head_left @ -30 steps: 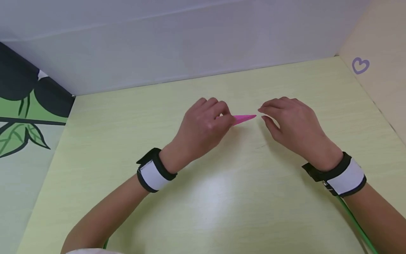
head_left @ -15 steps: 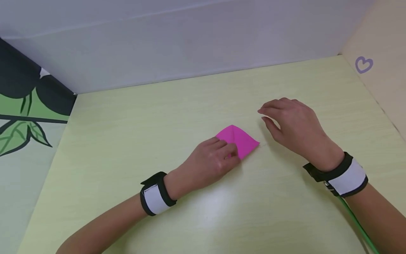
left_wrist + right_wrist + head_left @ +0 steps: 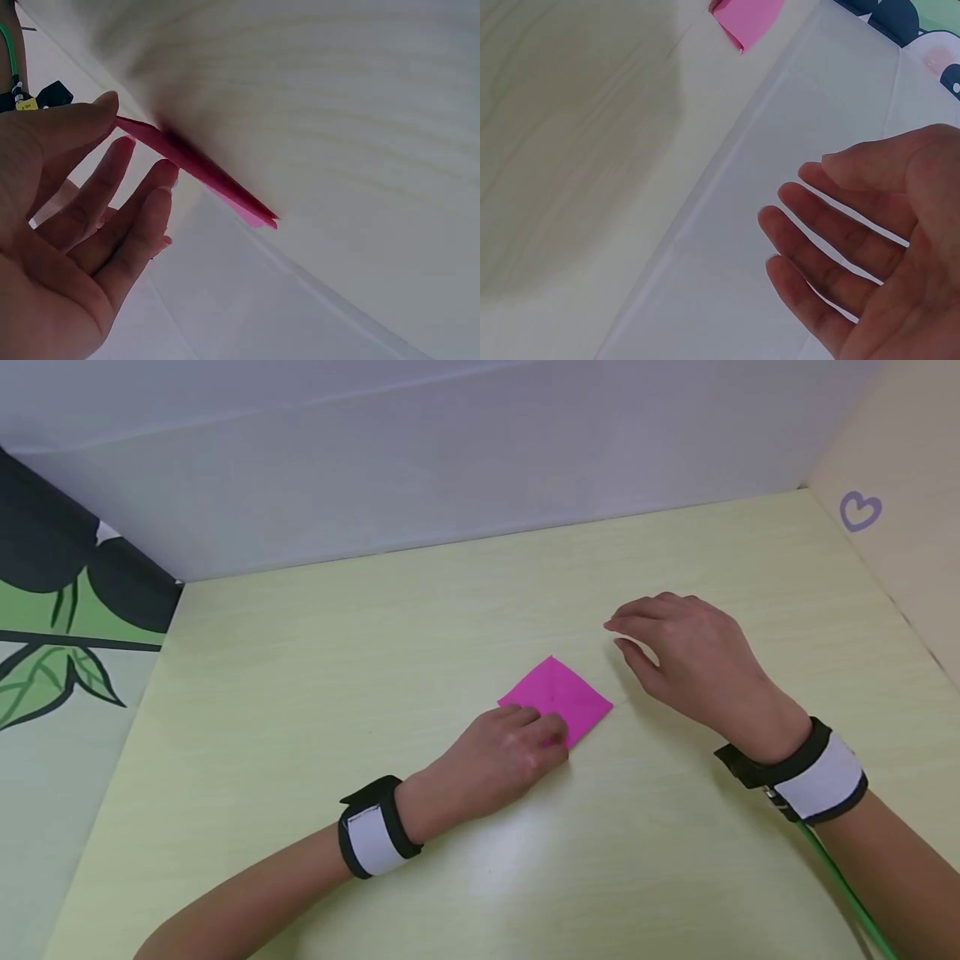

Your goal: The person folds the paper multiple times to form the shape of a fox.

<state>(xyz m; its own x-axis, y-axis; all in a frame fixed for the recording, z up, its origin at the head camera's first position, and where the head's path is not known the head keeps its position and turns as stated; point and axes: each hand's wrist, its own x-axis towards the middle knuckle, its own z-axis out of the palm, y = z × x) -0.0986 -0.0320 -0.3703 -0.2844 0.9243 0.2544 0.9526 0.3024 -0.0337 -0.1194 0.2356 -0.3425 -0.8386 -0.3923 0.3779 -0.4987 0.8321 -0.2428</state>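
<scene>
A bright pink square of folded paper [image 3: 557, 687] lies corner-up on the pale wooden table, a crease running down from its far corner. My left hand [image 3: 501, 764] pinches its near corner between thumb and index finger and covers that part. The left wrist view shows the paper [image 3: 199, 165] edge-on as thin layers, slightly parted at the far tip, close over the tabletop. To the right of the paper, my right hand [image 3: 693, 668] hovers with relaxed, slightly bent fingers and nothing in it. The right wrist view has those fingers [image 3: 817, 247] spread apart, away from the paper.
The table [image 3: 337, 643] meets a pale wall [image 3: 465, 468] at the back. On the right is a panel with a purple heart [image 3: 860, 512]; on the left, a painted leaf pattern [image 3: 45, 685]. Both wrists wear black-and-white bands [image 3: 378, 831], and a green cable [image 3: 840, 885] trails from the right one.
My left hand has come down and toward me, bringing the pink paper from an edge-on tilt to flat on the table. The right hand has barely moved.
</scene>
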